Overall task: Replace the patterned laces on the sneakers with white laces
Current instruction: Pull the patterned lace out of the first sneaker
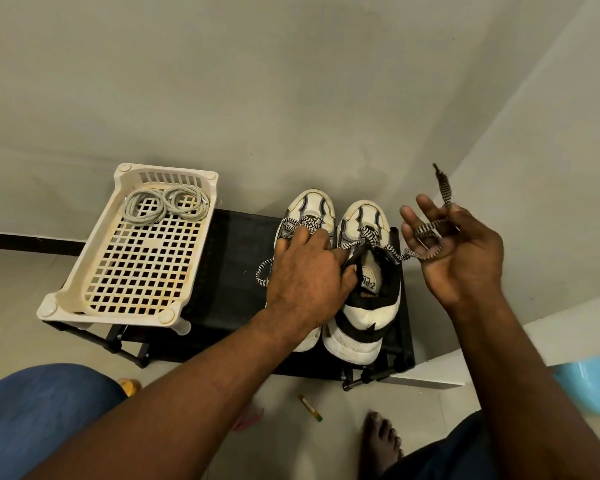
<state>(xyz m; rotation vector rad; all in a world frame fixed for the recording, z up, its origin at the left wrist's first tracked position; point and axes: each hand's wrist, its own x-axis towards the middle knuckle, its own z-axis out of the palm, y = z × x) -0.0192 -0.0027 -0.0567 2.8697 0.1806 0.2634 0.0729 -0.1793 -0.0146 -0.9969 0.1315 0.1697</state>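
Centre: left hand (305, 271) pinches the sneaker (354, 327) collar; right hand (465, 258) grasps the patterned lace (442, 185) (end upright). Upper left: white laces (167, 204) in basket (84, 251).

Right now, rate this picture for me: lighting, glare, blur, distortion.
Head view: soft, even light, no glare; the wide-angle lens bows straight lines near the frame's borders; sneakers, basket and patterned lace look sharp; the black rack loses detail in darkness.

Perforated plastic basket (84, 268), woven laces (426, 230)
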